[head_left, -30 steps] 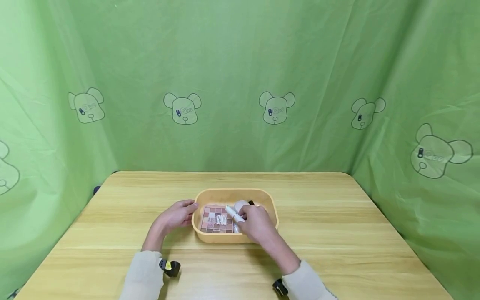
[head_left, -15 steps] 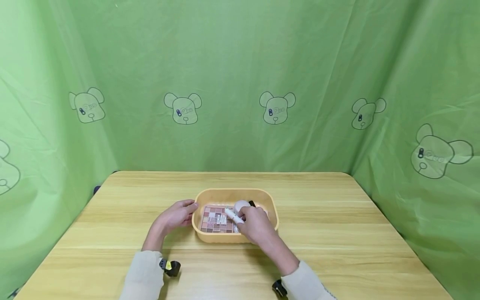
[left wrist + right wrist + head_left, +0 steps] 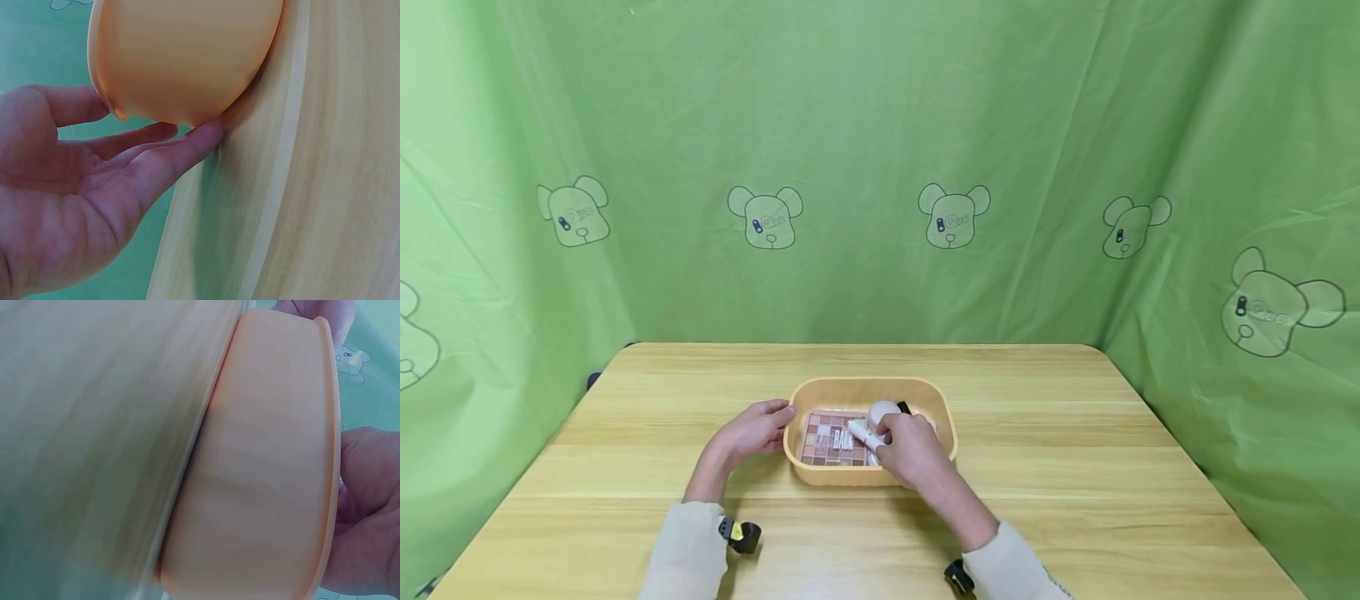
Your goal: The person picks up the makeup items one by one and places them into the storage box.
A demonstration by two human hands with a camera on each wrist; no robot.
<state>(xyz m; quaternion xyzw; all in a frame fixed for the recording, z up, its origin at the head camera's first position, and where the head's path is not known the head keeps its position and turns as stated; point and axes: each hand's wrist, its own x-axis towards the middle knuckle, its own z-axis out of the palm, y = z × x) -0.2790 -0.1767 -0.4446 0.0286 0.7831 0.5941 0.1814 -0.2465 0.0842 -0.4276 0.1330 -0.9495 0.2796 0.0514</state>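
A yellow-orange plastic basket [image 3: 871, 476] stands on the wooden table. My left hand [image 3: 754, 431] holds its left end, the thumb at the rim and the fingers against the outer wall [image 3: 187, 62]. Inside the basket my right hand [image 3: 913, 448] grips a slim white tube [image 3: 862, 432], tilted over the eyeshadow palette [image 3: 831, 440]. Its kind is not clear. Beside it lie a round white item [image 3: 882, 411] and a small black-ended item [image 3: 904, 407], partly covered by the right hand. In the right wrist view the basket wall hides the tube.
The wooden table [image 3: 1075, 442] extends around the basket on all sides. Green cloth [image 3: 857, 125] with bear-head prints hangs behind and at both sides. Black wrist cameras [image 3: 743, 536] sit at the sleeve ends.
The white tube in my right hand has shifted slightly left and down over the palette. My left hand and the basket have stayed where they were.
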